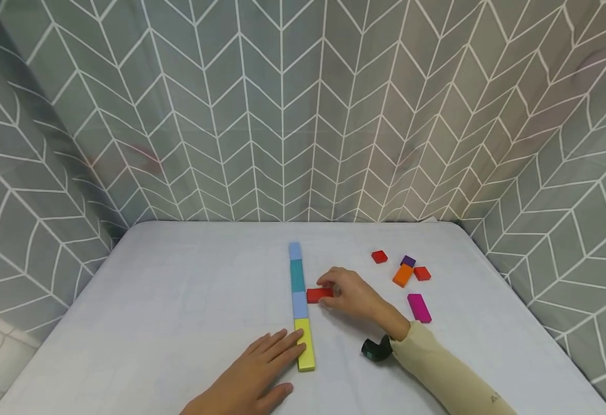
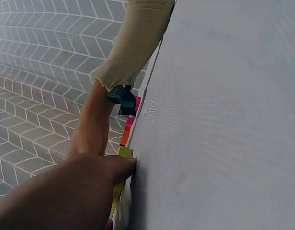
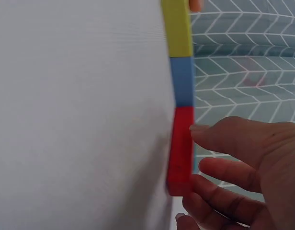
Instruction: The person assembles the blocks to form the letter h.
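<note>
A straight column of flat blocks lies on the white table: light blue point(image 1: 294, 251), teal point(image 1: 297, 275), another light blue point(image 1: 300, 305) and yellow point(image 1: 307, 354) nearest me. My left hand point(image 1: 253, 372) lies with fingers extended, their tips resting on the yellow block's left side. A red block point(image 1: 315, 295) lies crosswise, its left end right at the lower light blue block. My right hand point(image 1: 352, 294) has thumb and fingers curled around the red block's right end. In the right wrist view, the thumb meets the red block's point(image 3: 181, 143) edge, other fingers bent close by.
Right of the column lie two small red blocks point(image 1: 379, 256) point(image 1: 422, 273), a purple block point(image 1: 409, 261) touching an orange one point(image 1: 403, 275), and a magenta block point(image 1: 419, 308). A dark wrist device point(image 1: 377, 349) sits at my right cuff. A patterned grey curtain point(image 1: 303, 115) surrounds the table.
</note>
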The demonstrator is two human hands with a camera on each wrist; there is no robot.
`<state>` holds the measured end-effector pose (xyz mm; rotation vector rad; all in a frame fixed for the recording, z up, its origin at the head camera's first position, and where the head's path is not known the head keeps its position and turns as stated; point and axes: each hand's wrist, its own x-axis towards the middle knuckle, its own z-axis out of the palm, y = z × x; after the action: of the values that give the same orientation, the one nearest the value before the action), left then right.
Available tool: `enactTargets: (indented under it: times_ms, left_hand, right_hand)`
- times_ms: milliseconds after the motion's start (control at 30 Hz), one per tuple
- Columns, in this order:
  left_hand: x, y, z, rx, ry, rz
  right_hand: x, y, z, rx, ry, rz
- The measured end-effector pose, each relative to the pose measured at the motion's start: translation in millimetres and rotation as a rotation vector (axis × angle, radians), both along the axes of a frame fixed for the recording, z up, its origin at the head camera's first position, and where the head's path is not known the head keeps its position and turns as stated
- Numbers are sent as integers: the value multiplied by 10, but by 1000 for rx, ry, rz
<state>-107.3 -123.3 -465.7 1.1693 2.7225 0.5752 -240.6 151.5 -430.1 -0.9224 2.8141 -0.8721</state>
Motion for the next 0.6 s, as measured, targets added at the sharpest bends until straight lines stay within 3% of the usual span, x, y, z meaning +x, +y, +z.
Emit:
enactTargets:
  times_ms: [133,367,600]
  left_hand:
    - [-28,19,20,-10,-42,18]
    - [-32,26,26,-24,-62,31]
    - [-2,23,25,13,-89,68]
  right_hand:
    - [-24,66,64,-5,1,6]
    - [-46,86,48,-7,-16,55]
    - [-35,79,25,-9,-13,25]
